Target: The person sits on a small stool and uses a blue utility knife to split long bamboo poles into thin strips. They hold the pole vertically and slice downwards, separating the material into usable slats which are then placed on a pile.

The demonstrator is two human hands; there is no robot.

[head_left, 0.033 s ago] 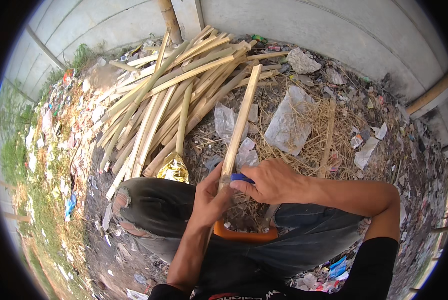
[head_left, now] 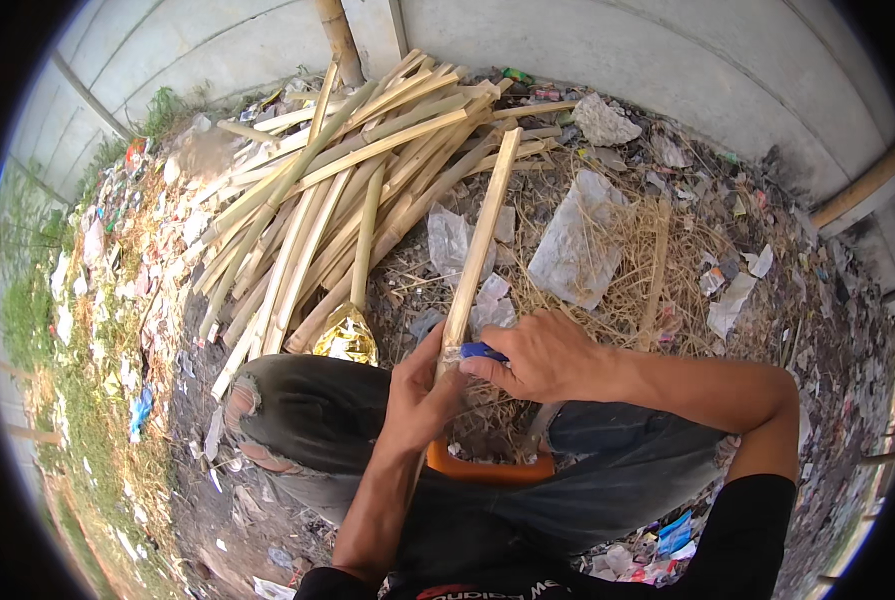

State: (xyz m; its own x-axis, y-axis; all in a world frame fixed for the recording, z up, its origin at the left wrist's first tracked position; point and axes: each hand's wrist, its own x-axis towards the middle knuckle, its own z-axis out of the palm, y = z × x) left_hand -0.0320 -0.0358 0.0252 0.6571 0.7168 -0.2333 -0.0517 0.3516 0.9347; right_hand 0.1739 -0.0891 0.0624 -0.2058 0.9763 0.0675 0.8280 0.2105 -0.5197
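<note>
While the left hand [head_left: 415,397] is gripping a long pale bamboo strip [head_left: 482,240] pointing outward, the right hand [head_left: 546,358] is clenching a blue-handled tool [head_left: 483,351] crosswise.

Held strip [head_left: 482,240]: wood, matt, fibrous. Blue handle [head_left: 482,351]: plastic-lk., smooth. Gold wrapper [head_left: 347,338]: foil-lk., v. glossy, crinkled. Trousers [head_left: 313,395]: denim cloth, matt, w/ frayed holes. Wall [head_left: 608,45]: concrete-lk., matt.
</note>
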